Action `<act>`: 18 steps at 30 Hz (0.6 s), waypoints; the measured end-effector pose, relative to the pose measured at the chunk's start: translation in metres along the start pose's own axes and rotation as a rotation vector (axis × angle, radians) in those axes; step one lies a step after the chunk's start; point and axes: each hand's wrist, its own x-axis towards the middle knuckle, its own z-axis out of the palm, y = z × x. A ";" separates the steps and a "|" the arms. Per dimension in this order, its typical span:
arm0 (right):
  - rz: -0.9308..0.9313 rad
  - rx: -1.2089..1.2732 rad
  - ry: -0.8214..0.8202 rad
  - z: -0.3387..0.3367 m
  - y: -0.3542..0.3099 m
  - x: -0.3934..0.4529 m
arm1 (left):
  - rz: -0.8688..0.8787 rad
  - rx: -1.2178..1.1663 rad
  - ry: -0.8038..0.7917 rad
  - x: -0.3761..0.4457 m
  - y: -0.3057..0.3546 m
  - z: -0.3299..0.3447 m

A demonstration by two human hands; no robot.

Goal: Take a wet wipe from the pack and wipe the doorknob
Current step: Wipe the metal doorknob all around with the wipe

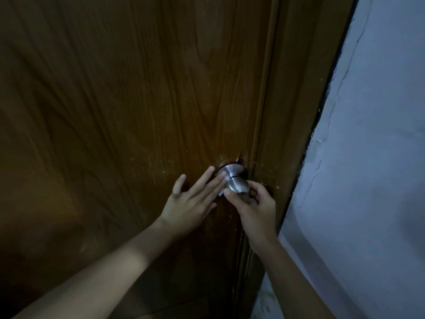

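- Right hand grips round brushed-steel doorknob on brown wooden door
- Left hand, fingers outstretched, presses white wet wipe against knob's neck

Bare forearms, sleeveless, ringless hands

The single head camera looks forward and down, close to a wooden door, with a pale wall at its right.
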 end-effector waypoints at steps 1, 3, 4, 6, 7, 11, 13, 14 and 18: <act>0.002 0.004 -0.003 0.000 0.000 -0.001 | 0.034 -0.018 0.032 0.004 -0.005 -0.001; 0.010 0.014 -0.003 0.001 0.001 -0.001 | 0.048 -0.095 0.099 0.014 -0.009 -0.003; 0.013 0.021 0.002 0.000 0.001 0.000 | 0.018 -0.145 0.124 0.018 -0.009 -0.003; 0.013 0.032 0.008 0.000 0.001 0.000 | -0.046 -0.212 0.159 0.021 -0.004 -0.002; 0.010 0.027 0.007 -0.001 0.001 0.001 | -0.048 -0.213 0.195 0.020 -0.001 0.001; -0.007 0.019 0.007 -0.001 0.001 0.001 | -0.033 -0.252 0.156 0.011 0.000 0.007; -0.003 0.022 0.002 -0.002 0.001 0.001 | -0.036 -0.287 0.115 0.012 0.001 0.007; -0.002 0.030 -0.005 -0.002 0.000 0.000 | -0.053 -0.319 0.100 0.014 0.003 0.006; 0.019 0.043 -0.047 -0.006 0.005 -0.006 | -0.215 -0.546 0.025 0.015 0.011 -0.003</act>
